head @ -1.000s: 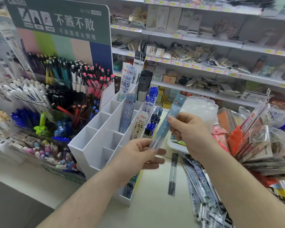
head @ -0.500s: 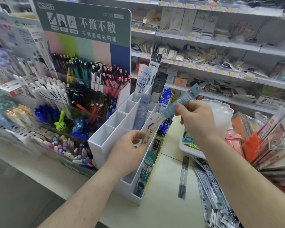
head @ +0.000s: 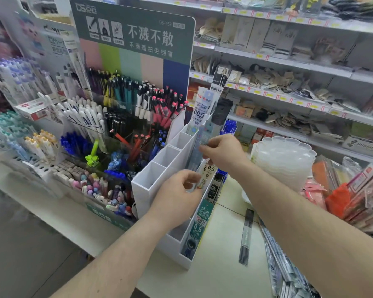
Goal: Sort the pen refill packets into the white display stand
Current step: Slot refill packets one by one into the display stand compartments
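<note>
The right hand (head: pixel 223 152) pinches a pale blue refill packet (head: pixel 197 149) near its upper part, thumb and fingers closed on it, and the packet stands almost upright with its lower end down in a middle slot of the white stand (head: pixel 159 168). The left hand (head: pixel 178 191) sits at the stand's front, fingers curled at the packet's lower end beside a white packet marked 0.5 (head: pixel 207 175); whether it grips either packet I cannot tell. More packets stand in the slots: a green one (head: pixel 199 224) near the front and a white one marked 0.5 (head: pixel 199 110) at the back. 1 dark packet (head: pixel 246 235) lies alone on the table (head: pixel 213 276), beside a heap of packets (head: pixel 286 272) at the right edge. Racks of pens (head: pixel 125 108) stand to the left.
</note>
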The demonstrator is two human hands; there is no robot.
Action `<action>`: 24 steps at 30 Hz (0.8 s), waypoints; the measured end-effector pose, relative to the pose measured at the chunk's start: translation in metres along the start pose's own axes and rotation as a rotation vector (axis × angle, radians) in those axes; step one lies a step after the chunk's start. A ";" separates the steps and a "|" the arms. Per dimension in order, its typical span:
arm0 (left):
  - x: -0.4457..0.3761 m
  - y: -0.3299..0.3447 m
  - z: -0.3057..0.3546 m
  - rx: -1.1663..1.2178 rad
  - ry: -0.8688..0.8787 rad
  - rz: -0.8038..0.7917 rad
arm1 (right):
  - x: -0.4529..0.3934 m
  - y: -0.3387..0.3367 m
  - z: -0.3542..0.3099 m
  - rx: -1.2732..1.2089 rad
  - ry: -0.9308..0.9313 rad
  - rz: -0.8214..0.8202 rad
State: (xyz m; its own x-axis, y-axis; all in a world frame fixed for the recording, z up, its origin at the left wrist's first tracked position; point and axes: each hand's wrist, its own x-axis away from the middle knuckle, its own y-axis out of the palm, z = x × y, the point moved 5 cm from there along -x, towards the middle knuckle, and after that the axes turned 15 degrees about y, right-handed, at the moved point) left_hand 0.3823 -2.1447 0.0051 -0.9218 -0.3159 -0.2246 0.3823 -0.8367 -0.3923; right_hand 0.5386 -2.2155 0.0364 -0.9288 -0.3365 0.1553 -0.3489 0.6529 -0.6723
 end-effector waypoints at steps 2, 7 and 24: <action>0.000 0.000 -0.001 -0.007 0.002 0.002 | -0.002 0.010 0.004 0.063 0.011 -0.047; -0.001 0.002 -0.001 -0.014 0.008 -0.012 | -0.001 0.017 0.008 0.059 0.045 -0.085; -0.002 0.131 -0.004 -0.089 0.067 -0.350 | 0.062 -0.052 0.211 -0.658 0.574 -0.089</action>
State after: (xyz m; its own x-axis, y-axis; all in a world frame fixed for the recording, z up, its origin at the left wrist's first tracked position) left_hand 0.4343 -2.2521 -0.0491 -0.9927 0.0148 -0.1200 0.0517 -0.8456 -0.5314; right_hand 0.5260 -2.4139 -0.0719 -0.7525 -0.1268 0.6463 -0.2597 0.9589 -0.1142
